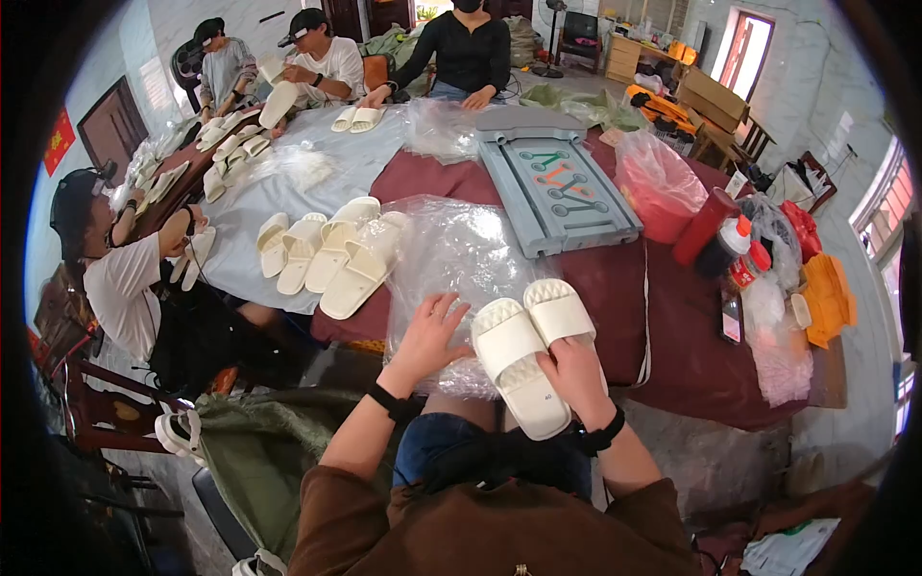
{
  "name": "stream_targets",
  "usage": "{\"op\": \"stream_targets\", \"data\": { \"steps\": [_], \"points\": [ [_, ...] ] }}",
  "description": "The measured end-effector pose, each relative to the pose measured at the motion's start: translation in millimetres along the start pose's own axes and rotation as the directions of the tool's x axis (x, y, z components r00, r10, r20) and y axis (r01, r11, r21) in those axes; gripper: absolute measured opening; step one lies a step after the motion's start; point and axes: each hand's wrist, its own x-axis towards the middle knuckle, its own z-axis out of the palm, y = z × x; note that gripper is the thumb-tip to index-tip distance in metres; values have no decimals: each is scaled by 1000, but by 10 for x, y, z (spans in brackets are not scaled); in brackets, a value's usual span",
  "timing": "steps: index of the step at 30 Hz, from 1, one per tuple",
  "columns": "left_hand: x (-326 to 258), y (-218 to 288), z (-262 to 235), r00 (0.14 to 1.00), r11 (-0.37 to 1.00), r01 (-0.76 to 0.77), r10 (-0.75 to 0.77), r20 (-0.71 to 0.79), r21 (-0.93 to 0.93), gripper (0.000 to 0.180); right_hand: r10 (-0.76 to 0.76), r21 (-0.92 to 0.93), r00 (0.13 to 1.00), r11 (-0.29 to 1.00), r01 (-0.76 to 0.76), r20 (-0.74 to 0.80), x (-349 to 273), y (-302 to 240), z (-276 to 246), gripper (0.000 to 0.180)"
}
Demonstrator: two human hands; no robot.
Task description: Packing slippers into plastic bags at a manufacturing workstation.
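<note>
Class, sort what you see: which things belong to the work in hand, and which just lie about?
Seemingly in the work:
- cream slippers in the right hand
- clear plastic by the left hand
- slipper row

Seemingly lying about:
- grey panel
- red cylinder
- phone

Worn on the head, the wide fisheye looked down and forward: the left hand and right hand sat close at lower centre, the table spread across the middle, co-workers farther off at upper left, the wall bending rightward.
</note>
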Motion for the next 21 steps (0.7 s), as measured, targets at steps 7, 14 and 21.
{"op": "stream_targets", "data": {
  "steps": [7, 14, 21],
  "points": [
    [-330, -38, -243, 981, 966, 22, 28, 192, -257, 82, 112, -182, 994, 977, -108, 17, 3, 315, 262, 29],
    [-217, 148, -135, 989, 992, 85, -72, 131, -92, 71, 164, -63, 986, 985, -163, 9, -98, 239, 104, 28],
    [-140, 229, 49, 945, 942, 274, -302, -127, -195, 30, -43, 152, 997, 988, 34, 58, -205, -203, -207, 20]
  ]
}}
